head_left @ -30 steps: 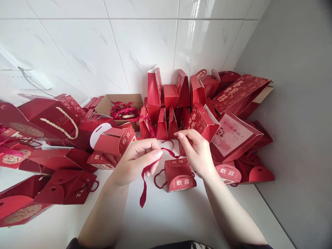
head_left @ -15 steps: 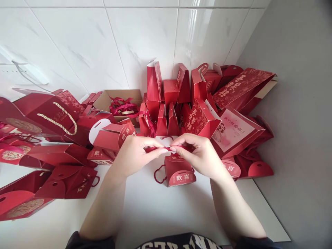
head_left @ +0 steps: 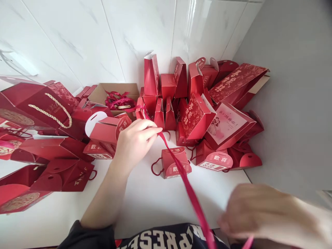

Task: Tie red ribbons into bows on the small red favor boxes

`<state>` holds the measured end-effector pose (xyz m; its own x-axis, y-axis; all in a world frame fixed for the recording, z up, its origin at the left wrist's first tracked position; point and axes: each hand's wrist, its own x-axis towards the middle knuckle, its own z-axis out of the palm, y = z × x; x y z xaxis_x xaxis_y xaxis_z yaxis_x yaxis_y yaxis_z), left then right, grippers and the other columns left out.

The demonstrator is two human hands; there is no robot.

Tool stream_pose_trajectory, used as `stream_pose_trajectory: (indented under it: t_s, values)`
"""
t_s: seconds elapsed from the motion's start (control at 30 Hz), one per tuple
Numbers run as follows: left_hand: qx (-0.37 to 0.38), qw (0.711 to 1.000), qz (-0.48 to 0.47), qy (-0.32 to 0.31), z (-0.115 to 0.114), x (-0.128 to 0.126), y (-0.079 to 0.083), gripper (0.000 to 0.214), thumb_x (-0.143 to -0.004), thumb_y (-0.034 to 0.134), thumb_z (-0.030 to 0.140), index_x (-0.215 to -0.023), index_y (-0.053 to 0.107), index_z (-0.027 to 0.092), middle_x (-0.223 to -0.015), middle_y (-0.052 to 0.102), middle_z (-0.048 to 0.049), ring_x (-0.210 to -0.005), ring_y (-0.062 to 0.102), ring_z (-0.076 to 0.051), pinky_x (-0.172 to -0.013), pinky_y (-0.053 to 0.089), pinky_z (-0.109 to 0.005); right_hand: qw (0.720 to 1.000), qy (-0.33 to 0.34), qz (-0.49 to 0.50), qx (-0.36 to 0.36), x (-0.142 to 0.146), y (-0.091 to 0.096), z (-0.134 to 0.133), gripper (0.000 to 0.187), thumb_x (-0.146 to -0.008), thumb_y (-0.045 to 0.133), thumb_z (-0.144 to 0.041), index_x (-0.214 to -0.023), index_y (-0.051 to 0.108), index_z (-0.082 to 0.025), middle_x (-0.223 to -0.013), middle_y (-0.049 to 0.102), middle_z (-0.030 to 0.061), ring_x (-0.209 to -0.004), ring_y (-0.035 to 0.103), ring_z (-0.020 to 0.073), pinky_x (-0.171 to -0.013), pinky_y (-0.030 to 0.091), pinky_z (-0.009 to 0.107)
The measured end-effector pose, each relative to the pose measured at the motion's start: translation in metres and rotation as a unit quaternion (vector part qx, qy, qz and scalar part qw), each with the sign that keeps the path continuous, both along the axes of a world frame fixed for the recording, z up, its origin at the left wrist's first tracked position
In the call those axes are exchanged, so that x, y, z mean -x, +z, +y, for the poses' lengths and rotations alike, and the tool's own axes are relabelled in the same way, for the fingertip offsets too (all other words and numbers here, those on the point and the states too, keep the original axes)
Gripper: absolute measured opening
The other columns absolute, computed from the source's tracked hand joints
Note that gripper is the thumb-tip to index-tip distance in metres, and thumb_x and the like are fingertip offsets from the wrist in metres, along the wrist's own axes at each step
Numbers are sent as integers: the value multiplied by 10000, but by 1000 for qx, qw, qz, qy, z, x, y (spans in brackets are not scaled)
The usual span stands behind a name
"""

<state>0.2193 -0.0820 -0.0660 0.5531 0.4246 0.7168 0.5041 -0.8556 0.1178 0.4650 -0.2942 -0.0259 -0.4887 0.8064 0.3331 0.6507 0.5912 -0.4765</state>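
Head view, my only feed: the left hand (head_left: 136, 141) sits mid-scene, thumb and forefinger pinching a red ribbon (head_left: 187, 181) at its far visible end. From there the ribbon slants near and right, crossing in front of a small box (head_left: 174, 159) on the white table (head_left: 160, 200), and leaves my sight at the near edge. The right hand (head_left: 259, 211), near right, is curled and badly blurred; ribbon shows just below it, but I cannot tell whether the fingers grip it. A cord handle (head_left: 152, 168) loops out on the box's left; a carton (head_left: 121, 87) with more ribbon lies far left of centre. My reading: a drawing-out and straightening step. I'd want a firm, flat left pinch, light even tension, twists eased out, and the strip held high enough not to drag the box.
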Motion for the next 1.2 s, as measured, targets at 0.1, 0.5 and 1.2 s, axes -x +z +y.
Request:
stream_pose_trajectory:
  t_s: [0.1, 0.5, 1.2]
  values:
    - [-70, 995, -36, -70, -11, -15, -3, 188, -864, 619, 133, -896, 761, 251, -706, 607, 0, -674, 562, -117, -580, 450, -236, 976, -105, 131, 136, 12, -15, 30, 316, -895, 641, -378, -1199, 615, -297, -1148, 708, 47, -1018, 683, 212, -841, 568, 288]
    - [-67, 981, -14, -183, -34, -40, -18, 105, -862, 661, 219, -919, 735, 267, -918, 707, -19, -887, 599, -174, -736, 493, -304, 701, -58, 632, 326, 61, -100, 73, 192, -895, 658, -345, -968, 537, -214, -734, 629, -23, -528, 499, 76, -558, 444, 228]
    - [378, 923, 14, 66, -8, -19, -69, 456, -922, 473, 445, -558, 365, 192, -500, 351, 40, -490, 365, -117, -526, 248, -282, 813, -300, 400, 299, 51, -128, 64, 508, -932, 413, -623, -690, 501, -185, -537, 554, -21, -445, 545, 118, -522, 362, 243]
